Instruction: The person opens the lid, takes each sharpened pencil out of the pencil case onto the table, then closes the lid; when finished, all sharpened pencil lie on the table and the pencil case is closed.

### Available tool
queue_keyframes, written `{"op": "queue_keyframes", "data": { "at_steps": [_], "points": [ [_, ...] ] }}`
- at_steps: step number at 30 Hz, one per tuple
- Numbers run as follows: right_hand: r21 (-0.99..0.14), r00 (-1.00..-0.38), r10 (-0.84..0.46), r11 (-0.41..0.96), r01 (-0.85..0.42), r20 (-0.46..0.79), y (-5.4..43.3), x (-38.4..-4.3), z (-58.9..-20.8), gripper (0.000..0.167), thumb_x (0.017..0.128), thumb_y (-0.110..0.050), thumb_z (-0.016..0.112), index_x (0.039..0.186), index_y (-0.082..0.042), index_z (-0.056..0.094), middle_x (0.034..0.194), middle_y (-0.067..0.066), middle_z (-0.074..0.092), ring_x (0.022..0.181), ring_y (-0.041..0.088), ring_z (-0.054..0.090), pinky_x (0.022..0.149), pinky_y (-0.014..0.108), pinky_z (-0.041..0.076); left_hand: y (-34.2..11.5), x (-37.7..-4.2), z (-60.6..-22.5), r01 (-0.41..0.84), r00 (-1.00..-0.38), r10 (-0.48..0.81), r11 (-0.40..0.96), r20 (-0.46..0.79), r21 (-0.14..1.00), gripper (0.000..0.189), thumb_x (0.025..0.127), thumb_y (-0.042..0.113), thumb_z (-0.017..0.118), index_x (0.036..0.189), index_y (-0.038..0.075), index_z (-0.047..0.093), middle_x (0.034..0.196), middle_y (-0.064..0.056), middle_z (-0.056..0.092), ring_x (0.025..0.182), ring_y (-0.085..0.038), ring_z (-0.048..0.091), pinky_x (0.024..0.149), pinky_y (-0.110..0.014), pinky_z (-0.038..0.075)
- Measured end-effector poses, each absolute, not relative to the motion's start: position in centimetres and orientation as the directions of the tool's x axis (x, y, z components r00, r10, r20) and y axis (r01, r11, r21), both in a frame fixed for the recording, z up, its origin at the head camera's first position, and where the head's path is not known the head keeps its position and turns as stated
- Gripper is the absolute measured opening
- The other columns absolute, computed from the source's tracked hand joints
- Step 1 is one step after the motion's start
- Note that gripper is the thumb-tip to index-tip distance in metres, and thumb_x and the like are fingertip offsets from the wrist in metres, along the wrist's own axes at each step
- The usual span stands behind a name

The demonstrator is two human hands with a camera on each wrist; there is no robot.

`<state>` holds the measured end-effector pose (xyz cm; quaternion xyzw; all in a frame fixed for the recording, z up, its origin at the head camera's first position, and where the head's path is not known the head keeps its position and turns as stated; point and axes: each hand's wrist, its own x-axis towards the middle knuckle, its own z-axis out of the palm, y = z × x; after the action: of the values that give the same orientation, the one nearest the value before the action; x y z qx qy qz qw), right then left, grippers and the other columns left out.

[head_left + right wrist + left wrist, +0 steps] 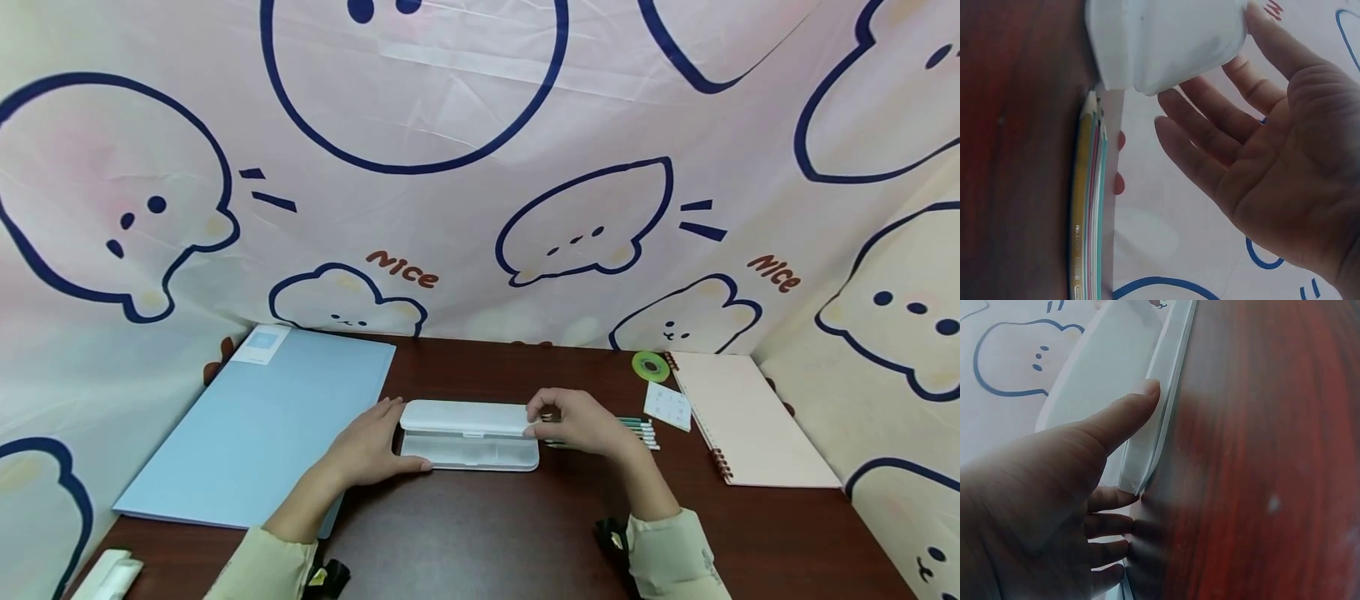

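Observation:
A white translucent pencil case (469,451) lies on the table in the head view, its hinged lid (465,415) raised at the back. At its left end my left hand (371,450) holds the case, thumb on the front edge and the other fingers by the end wall, as the left wrist view shows. My right hand (581,423) pinches the right end of the lid between thumb and fingers. Several pencils (1088,206) lie beneath and beside the right hand, their points toward the case in the right wrist view. The case's inside looks bare.
A large blue folder (262,425) lies to the left. Off to the right are a spiral notebook (750,421), a white card (667,406) and a green tape roll (650,366). A white object (108,575) sits at the near left corner. Printed cloth (465,208) hangs behind.

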<state>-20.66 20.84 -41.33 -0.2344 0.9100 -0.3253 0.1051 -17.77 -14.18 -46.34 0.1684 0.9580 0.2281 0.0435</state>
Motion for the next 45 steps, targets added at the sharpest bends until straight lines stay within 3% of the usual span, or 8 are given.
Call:
{"op": "queue_keyframes", "data": {
  "at_steps": [6,10,17,21,25,32,39,45],
  "points": [
    [-0.614,-0.836,-0.544,0.684,-0.394,-0.07,20.2,-20.0,-41.9,0.018,0.088,-0.025,0.08,0.091,-0.023,0.063,0.13,0.006,0.065,0.119,0.025,0.059,0.1,0.047,0.05,-14.2,-17.9,-46.4,0.305,-0.94,0.342,0.829,0.007,0.468,0.106,0.073,0.064,0.082,0.147,-0.003,0.047,0.153,-0.027,0.046,0.144,-0.046,0.04,0.114,-0.061,0.038],
    [-0.568,-0.825,-0.556,0.711,-0.414,-0.095,19.7,-19.7,-42.2,0.022,0.087,-0.023,0.081,0.1,-0.021,0.064,0.145,0.013,0.057,0.133,0.029,0.054,0.109,0.051,0.047,-14.1,-18.0,-46.4,0.307,-0.939,0.344,0.83,0.006,0.466,0.105,0.072,0.064,0.082,0.146,-0.002,0.049,0.152,-0.027,0.046,0.144,-0.046,0.04,0.114,-0.061,0.038],
    [-0.486,-0.838,-0.532,0.768,-0.418,-0.12,19.0,-19.1,-42.4,0.052,0.086,-0.023,0.082,0.134,-0.018,0.062,0.145,0.007,0.057,0.135,0.026,0.052,0.113,0.052,0.044,-14.0,-18.0,-46.7,0.309,-0.938,0.346,0.807,0.02,0.503,0.112,0.071,0.063,0.085,0.156,0.009,0.036,0.153,-0.024,0.047,0.143,-0.047,0.042,0.111,-0.063,0.04],
    [-0.459,-0.844,-0.52,0.786,-0.413,-0.131,18.8,-19.0,-42.5,0.059,0.087,-0.024,0.082,0.141,-0.018,0.058,0.149,0.008,0.053,0.136,0.027,0.051,0.112,0.052,0.045,-14.1,-17.8,-46.7,0.331,-0.928,0.371,0.797,0.023,0.506,0.108,0.073,0.063,0.083,0.159,0.023,0.033,0.155,-0.024,0.044,0.143,-0.049,0.041,0.109,-0.067,0.04],
    [-0.461,-0.85,-0.509,0.792,-0.401,-0.137,18.7,-18.9,-42.5,0.061,0.087,-0.023,0.081,0.142,-0.019,0.057,0.149,0.01,0.052,0.134,0.027,0.052,0.11,0.053,0.047,-14.1,-17.7,-46.5,0.317,-0.927,0.375,0.809,-0.02,0.495,0.104,0.074,0.071,0.077,0.159,0.027,0.034,0.158,-0.028,0.038,0.144,-0.051,0.038,0.109,-0.07,0.037],
    [-0.462,-0.856,-0.496,0.799,-0.385,-0.146,18.6,-18.8,-42.6,0.063,0.087,-0.024,0.082,0.144,-0.021,0.056,0.149,0.009,0.05,0.131,0.027,0.054,0.108,0.054,0.048,-13.8,-17.5,-46.0,0.32,-0.929,0.369,0.814,-0.006,0.485,0.087,0.088,0.066,0.065,0.158,0.023,0.037,0.156,-0.03,0.041,0.143,-0.052,0.039,0.109,-0.072,0.036],
    [-0.447,-0.854,-0.5,0.804,-0.393,-0.147,18.5,-18.8,-42.7,0.065,0.086,-0.025,0.083,0.144,-0.02,0.055,0.15,0.008,0.05,0.132,0.027,0.053,0.108,0.053,0.047,-13.9,-17.5,-46.0,0.311,-0.933,0.359,0.815,-0.005,0.489,0.088,0.087,0.064,0.069,0.158,0.023,0.038,0.155,-0.029,0.042,0.143,-0.051,0.039,0.109,-0.071,0.037],
    [-0.438,-0.848,-0.493,0.817,-0.375,-0.193,18.5,-18.7,-42.7,0.073,0.088,-0.031,0.08,0.153,-0.025,0.046,0.162,0.013,0.037,0.146,0.035,0.042,0.114,0.058,0.041,-13.9,-17.7,-46.0,0.343,-0.92,0.391,0.794,0.01,0.502,0.089,0.087,0.063,0.069,0.158,0.02,0.037,0.156,-0.011,0.048,0.146,-0.053,0.033,0.113,-0.071,0.032]
  ]
}}
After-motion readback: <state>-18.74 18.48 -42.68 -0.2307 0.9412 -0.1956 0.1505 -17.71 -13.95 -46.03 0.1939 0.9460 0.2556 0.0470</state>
